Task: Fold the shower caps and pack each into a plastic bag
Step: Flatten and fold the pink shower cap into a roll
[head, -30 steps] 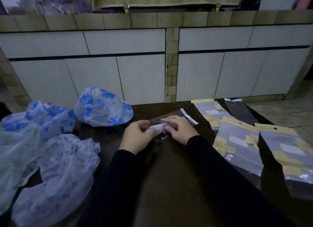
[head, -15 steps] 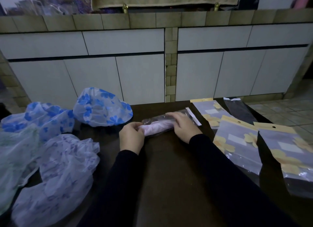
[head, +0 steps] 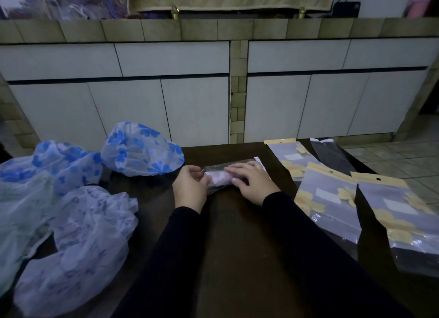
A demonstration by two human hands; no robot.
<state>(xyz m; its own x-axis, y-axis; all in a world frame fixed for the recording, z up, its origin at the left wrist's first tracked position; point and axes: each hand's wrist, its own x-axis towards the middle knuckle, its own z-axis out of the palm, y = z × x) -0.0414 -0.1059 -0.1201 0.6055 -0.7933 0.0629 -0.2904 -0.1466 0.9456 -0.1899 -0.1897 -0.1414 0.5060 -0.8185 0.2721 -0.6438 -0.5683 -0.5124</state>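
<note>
At centre frame, on the dark table point(head: 237, 258), a folded pink shower cap point(head: 219, 178) lies inside a clear plastic bag point(head: 228, 167); the left hand point(head: 190, 189) pinches the bag's left end with curled fingers; the right hand point(head: 253, 183) presses flat on it, fingers nearly straight; loose blue-flowered shower caps point(head: 140, 149) at left

The scene is dim with a cool, bluish cast. The pale cabinet doors point(head: 194, 99) catch the most light, while the dark table point(head: 237, 234) and black sleeves point(head: 320, 246) merge into near-black. Faint glare glints on the yellow-flowered plastic bags point(head: 330, 203). Wide-angle distortion bows the tiled ledge point(head: 213, 29) near the frame edges. Detail is soft and grainy.
</note>
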